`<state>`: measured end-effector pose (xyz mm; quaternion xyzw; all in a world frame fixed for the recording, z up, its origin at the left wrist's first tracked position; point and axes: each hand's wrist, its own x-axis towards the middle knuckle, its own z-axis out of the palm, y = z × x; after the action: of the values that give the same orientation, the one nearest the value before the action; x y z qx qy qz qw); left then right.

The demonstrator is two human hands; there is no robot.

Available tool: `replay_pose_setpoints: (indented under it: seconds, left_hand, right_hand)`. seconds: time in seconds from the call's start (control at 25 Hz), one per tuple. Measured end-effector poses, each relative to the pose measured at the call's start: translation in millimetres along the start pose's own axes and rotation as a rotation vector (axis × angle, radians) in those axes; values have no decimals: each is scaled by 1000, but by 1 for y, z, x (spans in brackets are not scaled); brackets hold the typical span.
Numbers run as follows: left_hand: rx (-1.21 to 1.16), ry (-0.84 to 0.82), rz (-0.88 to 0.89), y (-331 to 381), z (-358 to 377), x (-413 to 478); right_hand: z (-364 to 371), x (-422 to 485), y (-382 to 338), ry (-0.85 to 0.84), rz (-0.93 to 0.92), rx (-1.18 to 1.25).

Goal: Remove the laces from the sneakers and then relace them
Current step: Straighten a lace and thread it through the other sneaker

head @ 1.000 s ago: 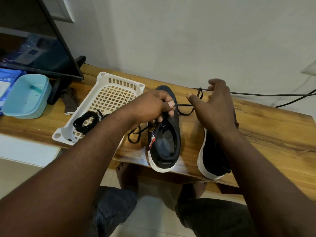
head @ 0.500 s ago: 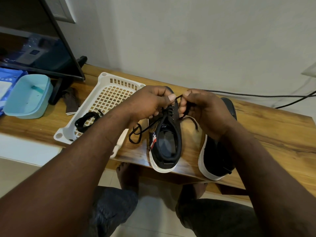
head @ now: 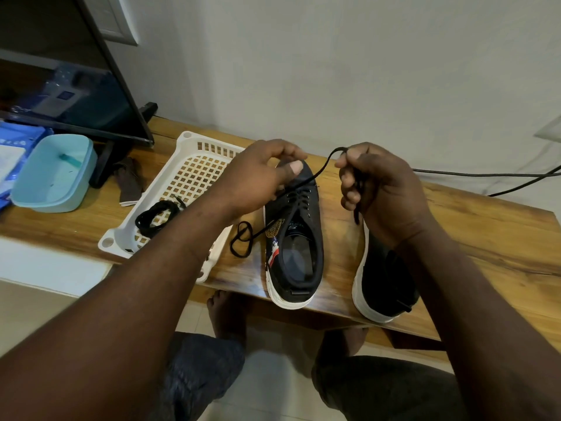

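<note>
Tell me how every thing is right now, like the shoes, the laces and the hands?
first sneaker: upright on table, partly laced.
second sneaker: on table, mostly hidden.
lace: stretched up from first sneaker's eyelets.
spare lace: coiled in basket.
basket: holds spare lace.
tub: open, no lid.
left hand: grips first sneaker's front.
right hand: pinches lace.

Plain off-white wall behind. Glossy brown wooden table, dark grain, set against wall. Pale beige tiled floor below. Black flat-screen television on table, far left. Thin black cable along wall base, right. Light soft, even.
</note>
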<state>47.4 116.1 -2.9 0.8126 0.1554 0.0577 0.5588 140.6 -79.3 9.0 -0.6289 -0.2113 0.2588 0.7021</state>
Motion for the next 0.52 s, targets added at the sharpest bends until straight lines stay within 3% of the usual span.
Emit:
replay_pose_setpoints:
  seconds: [0.08,0.24,0.4,0.52]
  left_hand:
    - [-216,-133,64,12,9,-4]
    - [-183,-117,94,10,17,-3]
    - [266,97,60,-8,-4,6]
    - [589,167,-86,-21,-13,7]
  right_hand:
    - [6,-1,3,-16,3,-147]
    - [8,-2,5,-22,11,-232]
    - [2,-2,3,18,6,-203]
    - [5,-3,5,10,26,-202]
